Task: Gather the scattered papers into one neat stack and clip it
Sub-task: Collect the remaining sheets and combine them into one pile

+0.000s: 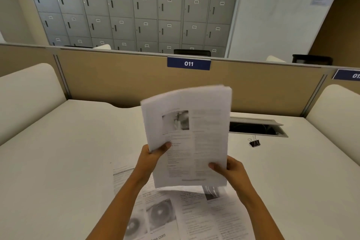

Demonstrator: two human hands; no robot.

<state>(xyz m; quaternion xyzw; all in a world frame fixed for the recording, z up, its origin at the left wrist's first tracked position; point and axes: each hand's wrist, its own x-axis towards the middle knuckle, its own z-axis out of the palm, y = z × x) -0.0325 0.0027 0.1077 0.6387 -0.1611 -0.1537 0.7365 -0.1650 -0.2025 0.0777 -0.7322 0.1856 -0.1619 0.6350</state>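
At centre frame, left hand (153, 154) and right hand (231, 169) grip the raised sheaf of white printed papers (189, 134) (edges uneven); it could fan out, loose printed sheets (194, 214) remain on the white desk (68, 161), black binder clip (254, 142) unused at right.

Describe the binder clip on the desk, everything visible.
The binder clip is small, with a black body and two thin wire handles, apparently metal, sticking up toward the far side. It lies on the white desk, right of the held paper stack and just in front of the open cable tray. Nothing touches it but the desk; both hands are on the papers. It clips nothing yet.
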